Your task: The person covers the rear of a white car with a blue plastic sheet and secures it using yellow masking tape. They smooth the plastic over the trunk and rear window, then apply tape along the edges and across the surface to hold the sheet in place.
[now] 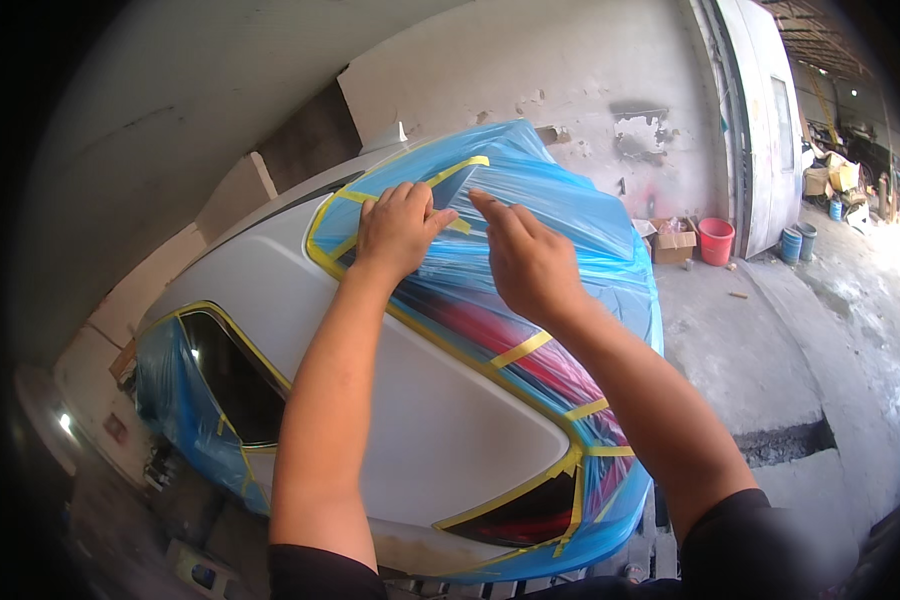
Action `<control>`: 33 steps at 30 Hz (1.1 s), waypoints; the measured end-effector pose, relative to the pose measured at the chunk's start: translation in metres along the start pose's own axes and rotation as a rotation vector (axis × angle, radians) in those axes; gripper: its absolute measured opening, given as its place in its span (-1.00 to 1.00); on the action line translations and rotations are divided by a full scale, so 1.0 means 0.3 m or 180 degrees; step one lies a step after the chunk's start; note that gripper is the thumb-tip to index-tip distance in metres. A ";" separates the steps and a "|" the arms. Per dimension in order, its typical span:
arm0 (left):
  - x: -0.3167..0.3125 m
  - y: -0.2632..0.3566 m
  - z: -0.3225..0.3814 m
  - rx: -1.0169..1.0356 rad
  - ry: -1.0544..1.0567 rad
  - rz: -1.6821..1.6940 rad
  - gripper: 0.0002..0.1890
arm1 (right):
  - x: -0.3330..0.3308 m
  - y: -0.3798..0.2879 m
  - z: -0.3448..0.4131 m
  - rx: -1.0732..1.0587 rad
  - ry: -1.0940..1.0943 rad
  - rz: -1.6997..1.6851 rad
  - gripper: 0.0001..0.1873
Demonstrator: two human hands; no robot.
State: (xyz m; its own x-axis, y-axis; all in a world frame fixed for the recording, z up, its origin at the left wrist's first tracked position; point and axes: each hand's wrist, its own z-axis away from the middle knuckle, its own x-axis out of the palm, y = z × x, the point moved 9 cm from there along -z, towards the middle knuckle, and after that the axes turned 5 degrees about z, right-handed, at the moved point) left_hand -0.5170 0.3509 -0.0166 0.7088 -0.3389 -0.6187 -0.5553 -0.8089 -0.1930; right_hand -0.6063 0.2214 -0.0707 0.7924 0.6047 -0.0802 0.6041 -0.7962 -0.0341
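Note:
My left hand (396, 229) is at the upper rear side of a pale grey car body (435, 405), its thumb and fingers closed on an edge of blue plastic masking film (562, 210). A short strip of yellow masking tape (461, 226) sticks out beside the thumb. A fold of the film stands raised between my hands, with another tape strip (461, 169) along its top. My right hand (532, 259) is just to the right, index finger extended towards that fold; its grip is unclear. Under the film a red tail light (480, 322) shows through, crossed by yellow tape.
Yellow tape and film also edge a dark side window (232, 375) and a lower dark red lamp (525, 514). By the wall stand a red bucket (715, 241), a cardboard box (673, 241) and blue buckets (791, 245). A rectangular pit (787, 444) breaks the concrete floor.

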 end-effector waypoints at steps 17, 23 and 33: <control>-0.018 0.062 -0.009 -0.0393 0.0098 -0.0580 -0.59 | -0.320 0.191 0.190 0.0763 -0.0236 0.0064 -0.60; -0.229 -0.413 0.082 -0.0732 0.1459 -0.0057 -0.73 | -0.640 0.436 0.440 0.1336 -0.0097 0.0618 -0.58; -0.209 -0.627 -0.011 -0.1941 -0.0060 -0.0249 -0.72 | -1.040 0.628 0.943 0.2659 0.0003 0.1052 -0.54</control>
State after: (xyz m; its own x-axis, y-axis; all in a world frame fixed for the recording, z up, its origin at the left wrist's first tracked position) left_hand -0.4555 0.5226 0.0610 0.7265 -0.2634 -0.6347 -0.1491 -0.9620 0.2285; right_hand -0.7635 -0.1233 -0.3338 0.9153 0.3416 -0.2136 0.0870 -0.6854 -0.7230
